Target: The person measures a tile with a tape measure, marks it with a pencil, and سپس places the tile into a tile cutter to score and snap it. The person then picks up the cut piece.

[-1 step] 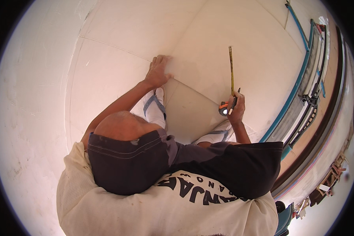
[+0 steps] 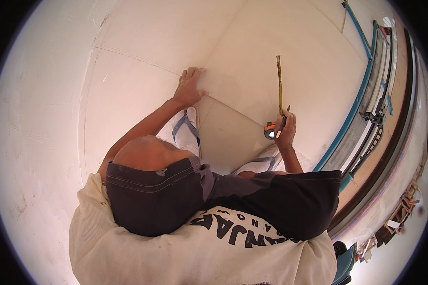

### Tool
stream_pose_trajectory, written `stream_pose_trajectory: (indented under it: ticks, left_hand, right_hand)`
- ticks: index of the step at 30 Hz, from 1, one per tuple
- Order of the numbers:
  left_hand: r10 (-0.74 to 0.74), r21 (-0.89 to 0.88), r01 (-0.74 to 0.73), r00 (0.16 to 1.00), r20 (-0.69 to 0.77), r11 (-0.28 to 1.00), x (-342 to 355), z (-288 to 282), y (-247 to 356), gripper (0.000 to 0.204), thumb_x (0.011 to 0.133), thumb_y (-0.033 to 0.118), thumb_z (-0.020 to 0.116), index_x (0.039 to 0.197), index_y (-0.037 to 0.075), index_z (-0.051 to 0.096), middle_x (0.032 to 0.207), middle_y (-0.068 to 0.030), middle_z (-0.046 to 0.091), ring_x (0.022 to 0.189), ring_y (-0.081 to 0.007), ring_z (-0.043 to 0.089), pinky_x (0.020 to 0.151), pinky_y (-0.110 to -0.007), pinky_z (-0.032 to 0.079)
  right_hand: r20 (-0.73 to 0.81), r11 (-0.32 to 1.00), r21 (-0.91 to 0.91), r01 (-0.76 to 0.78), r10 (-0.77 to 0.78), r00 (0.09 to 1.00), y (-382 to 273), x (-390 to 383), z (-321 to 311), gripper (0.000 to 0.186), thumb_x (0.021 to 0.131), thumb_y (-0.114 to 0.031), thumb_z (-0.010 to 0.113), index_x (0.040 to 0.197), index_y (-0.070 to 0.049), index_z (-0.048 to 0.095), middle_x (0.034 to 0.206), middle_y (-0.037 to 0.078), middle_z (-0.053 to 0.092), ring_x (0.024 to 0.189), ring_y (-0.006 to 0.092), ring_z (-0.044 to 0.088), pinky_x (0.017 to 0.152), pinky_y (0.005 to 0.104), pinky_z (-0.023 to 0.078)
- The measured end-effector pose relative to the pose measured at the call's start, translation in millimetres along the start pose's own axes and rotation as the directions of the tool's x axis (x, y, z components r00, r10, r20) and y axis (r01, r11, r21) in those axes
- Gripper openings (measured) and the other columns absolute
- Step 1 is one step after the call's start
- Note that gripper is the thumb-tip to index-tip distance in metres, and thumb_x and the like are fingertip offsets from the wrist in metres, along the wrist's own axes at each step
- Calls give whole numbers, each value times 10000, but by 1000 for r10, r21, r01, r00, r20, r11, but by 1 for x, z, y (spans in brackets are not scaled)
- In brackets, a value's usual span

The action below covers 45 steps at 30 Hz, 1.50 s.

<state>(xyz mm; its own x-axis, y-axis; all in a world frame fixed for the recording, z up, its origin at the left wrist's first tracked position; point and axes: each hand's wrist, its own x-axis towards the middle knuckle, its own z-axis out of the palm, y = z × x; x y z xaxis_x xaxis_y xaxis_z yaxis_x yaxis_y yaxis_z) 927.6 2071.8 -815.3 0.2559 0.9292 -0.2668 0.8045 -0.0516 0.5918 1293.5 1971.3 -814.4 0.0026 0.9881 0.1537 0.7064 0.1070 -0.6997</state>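
Observation:
My left hand [image 2: 189, 88] rests with fingers spread on a pale flat panel [image 2: 233, 57], along a straight edge where a darker section lies. My right hand [image 2: 287, 129] grips an orange-and-black tape measure [image 2: 270, 131] and a slim dark marking pen or pencil [image 2: 284, 120]. The yellow blade [image 2: 280, 85] extends from the case across the panel, away from me. My sandalled feet [image 2: 185, 130] show beneath my arms, with blue-grey straps.
A plain white surface [image 2: 43, 133] curves along the left. Along the right lie long blue-railed tools [image 2: 341, 142] with black fittings [image 2: 374, 118], beside long boards or strips [image 2: 397, 104]. Several wooden scraps [image 2: 404, 209] sit at the lower right.

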Motion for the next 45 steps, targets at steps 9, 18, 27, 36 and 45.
stream_pose_trajectory:
  ticks: [9,18,27,36,45]
  left_hand:
    - [76,50,-76,997,7,996,3,-2,9,766,728,79,795,1391,47,413,1316,-178,440,1225,-377,416,1069,-475,348]
    - [143,7,-144,989,26,990,10,3,-3,708,743,-10,740,1369,-18,408,1245,-195,458,1151,-331,495,993,-386,435]
    - [-71,-97,65,996,-58,993,28,11,-13,440,895,171,684,1263,-22,542,1045,-127,554,876,-225,579,805,-339,495]
    - [-76,-97,66,991,-110,993,35,15,-9,364,930,252,650,1155,-33,625,989,-135,574,872,-229,593,799,-349,495]
    - [-148,-204,123,983,-110,971,28,21,-14,379,922,268,653,1141,-40,622,988,-127,538,840,-234,556,778,-356,477]
  right_hand:
    - [-144,991,-8,-133,130,981,13,-4,-14,247,908,-47,613,1144,-25,546,973,188,576,836,360,618,716,441,516]
    - [-352,930,-126,-344,283,892,64,-36,-87,377,816,45,664,1159,-41,531,1008,183,586,903,391,596,794,460,487]
    - [-446,728,-378,-572,399,802,80,-187,-150,167,956,-82,554,1111,-18,552,994,223,605,968,424,577,818,509,465]
    - [-373,284,-306,-909,842,389,89,-259,-168,301,947,-267,604,1159,-54,588,1089,203,655,1037,407,610,848,509,478]
    - [-485,501,-341,-796,631,605,106,-221,-159,424,843,-265,732,1190,-47,621,1064,174,650,1015,369,620,845,480,488]
